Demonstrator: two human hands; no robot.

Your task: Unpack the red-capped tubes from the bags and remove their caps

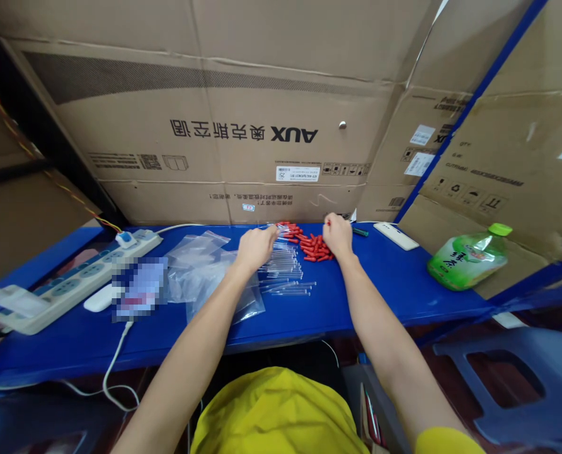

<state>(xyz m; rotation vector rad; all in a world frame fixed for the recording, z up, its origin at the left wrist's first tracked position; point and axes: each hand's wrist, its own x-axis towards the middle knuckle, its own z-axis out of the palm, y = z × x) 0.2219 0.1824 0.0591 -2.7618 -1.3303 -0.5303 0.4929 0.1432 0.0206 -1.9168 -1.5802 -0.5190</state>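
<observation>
Toward the back edge of the blue worktop (380,296), close to the cardboard boxes (243,126), both hands are busy among small parts. By the look of it the work is somewhere in the middle: a loose heap of red caps (313,246) lies near the back edge, and a scatter of clear tubes (285,271) sits just in front of it, most of them seemingly uncapped, though they are too small to be sure. The left hand (256,246) is curled, fingers bent down onto the far end of the tubes, and seems to pinch one; what exactly it grips I cannot tell. The right hand (338,236) rests beside the caps, fingers drawn in, with a speck of red at its fingertips, probably one cap held. Empty-looking plastic bags (205,277) lie left of the tubes, a power strip (77,277) at the left end, a green bottle (467,258) on its side near the right end.
</observation>
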